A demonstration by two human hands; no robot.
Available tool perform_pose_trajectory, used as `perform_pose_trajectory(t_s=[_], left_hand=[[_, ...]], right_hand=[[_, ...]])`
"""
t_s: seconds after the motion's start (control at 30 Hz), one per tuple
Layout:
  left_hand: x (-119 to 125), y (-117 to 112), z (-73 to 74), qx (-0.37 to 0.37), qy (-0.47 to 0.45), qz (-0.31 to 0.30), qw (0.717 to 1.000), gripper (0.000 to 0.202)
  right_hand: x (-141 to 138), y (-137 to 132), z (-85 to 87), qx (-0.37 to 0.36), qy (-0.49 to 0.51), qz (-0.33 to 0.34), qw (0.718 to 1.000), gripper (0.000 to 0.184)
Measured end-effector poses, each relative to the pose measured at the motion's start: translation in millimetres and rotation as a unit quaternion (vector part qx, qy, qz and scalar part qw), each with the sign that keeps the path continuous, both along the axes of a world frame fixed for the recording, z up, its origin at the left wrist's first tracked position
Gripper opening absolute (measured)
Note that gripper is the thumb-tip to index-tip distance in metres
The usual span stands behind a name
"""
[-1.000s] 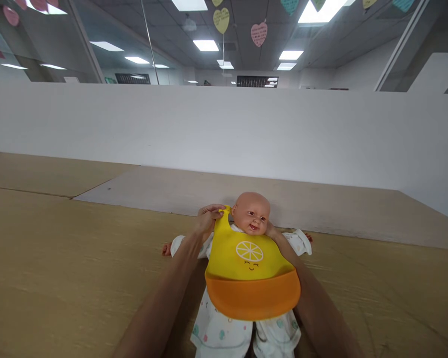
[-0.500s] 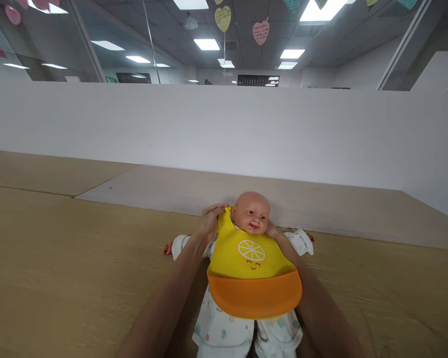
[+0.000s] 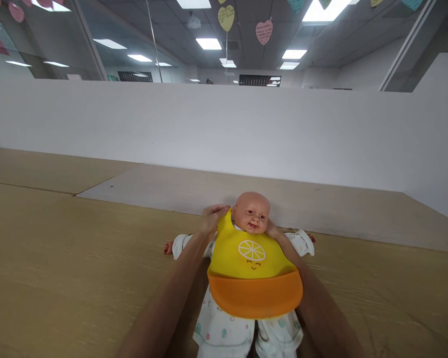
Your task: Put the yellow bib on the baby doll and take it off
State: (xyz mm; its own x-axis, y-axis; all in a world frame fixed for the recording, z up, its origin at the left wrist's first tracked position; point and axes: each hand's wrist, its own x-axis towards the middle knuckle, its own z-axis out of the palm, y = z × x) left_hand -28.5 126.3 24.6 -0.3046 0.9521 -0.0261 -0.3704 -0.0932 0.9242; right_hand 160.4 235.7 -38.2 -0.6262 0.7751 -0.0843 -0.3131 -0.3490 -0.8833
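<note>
Pale wood-grain desk point(image 3: 78, 258) beneath me, a vinyl baby doll point(image 3: 251, 214) lying face-up at twelve o'clock. My left hand point(image 3: 211, 220) grips the strap of a yellow silicone bib point(image 3: 251, 253). My right hand point(image 3: 272, 229) is at the doll's neck, its fingers hidden, so I cannot tell its grip. The bib's orange pocket point(image 3: 255, 293) hides its contents; the frame cuts off the doll's legs point(image 3: 276, 338).

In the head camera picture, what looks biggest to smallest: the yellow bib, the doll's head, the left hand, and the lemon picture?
1. The yellow and orange bib
2. The doll's head
3. The left hand and the lemon picture look about the same size, so I can't rank them.
</note>
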Motion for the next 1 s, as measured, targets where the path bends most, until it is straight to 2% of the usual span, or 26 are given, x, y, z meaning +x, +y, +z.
perform_pose_trajectory(t_s=[0.1,0.23,0.37,0.5,0.57,0.7,0.87,1.0], left_hand=[[-0.6,0.3,-0.4,0.001,-0.014,0.000,1.000,0.028],[-0.6,0.7,-0.3,0.002,-0.022,0.001,1.000,0.029],[1.4,0.9,-0.5,0.003,-0.023,0.027,0.999,0.025],[3.0,1.7,-2.2,0.010,-0.029,0.045,0.999,0.019],[4.0,1.9,-2.1,0.001,-0.043,0.047,0.998,0.020],[8.0,1.7,1.1,-0.008,-0.089,0.058,0.994,0.024],[12.5,2.2,3.2,-0.011,-0.120,0.064,0.991,0.027],[13.6,2.3,2.6,-0.012,-0.131,0.052,0.990,0.026]], right_hand=[[-1.8,-5.0,8.7,-0.029,-0.013,-0.005,1.000,0.021],[-4.8,-9.8,16.3,-0.023,-0.020,-0.013,0.999,0.022],[-5.9,-15.5,23.8,-0.024,-0.009,0.020,0.999,0.027],[-4.2,-22.6,33.0,-0.021,-0.027,0.001,0.999,0.029],[-4.2,-23.8,35.5,-0.017,-0.026,0.013,0.999,0.028],[-8.0,-16.4,28.4,-0.012,0.001,0.082,0.997,0.026],[-11.6,-0.6,8.8,-0.027,0.041,0.086,0.995,0.028],[-13.1,-1.8,10.3,-0.028,0.042,0.092,0.994,0.027]])
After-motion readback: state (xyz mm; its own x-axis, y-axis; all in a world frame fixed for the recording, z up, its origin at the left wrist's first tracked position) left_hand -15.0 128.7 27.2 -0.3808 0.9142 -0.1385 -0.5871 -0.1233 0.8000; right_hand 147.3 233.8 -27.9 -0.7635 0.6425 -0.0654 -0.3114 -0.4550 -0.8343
